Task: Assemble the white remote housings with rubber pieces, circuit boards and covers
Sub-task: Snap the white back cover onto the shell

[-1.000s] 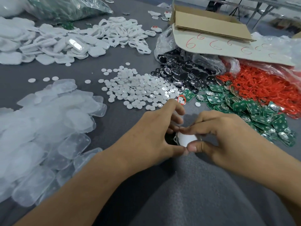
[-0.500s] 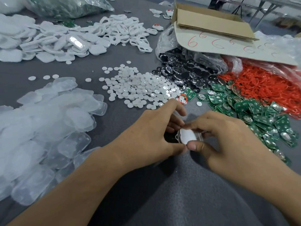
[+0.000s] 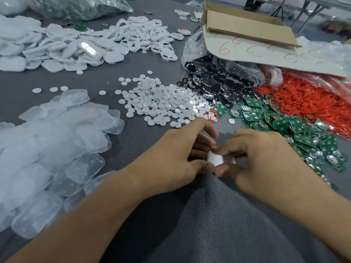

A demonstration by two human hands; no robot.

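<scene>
A small white remote housing (image 3: 216, 160) is held between both hands just above the grey cloth. My left hand (image 3: 176, 158) grips its left side with thumb below and fingers curled over the top. My right hand (image 3: 262, 158) pinches its right side between thumb and forefinger. Most of the housing is hidden by the fingers. Green circuit boards (image 3: 296, 128) lie in a heap to the right. White round buttons (image 3: 161, 103) are scattered just beyond the hands. Translucent rubber pieces (image 3: 57, 137) are piled at the left.
White housings and covers (image 3: 91, 44) fill the far left. A bag of black pieces (image 3: 214, 82) and a pile of red rubber rings (image 3: 311, 99) lie at the right, under a cardboard box (image 3: 247, 29). A fold of grey cloth (image 3: 228, 224) rises near me.
The housing has been turned a little in my fingers; my right forefinger now covers more of its top. Both hands stay in the same place.
</scene>
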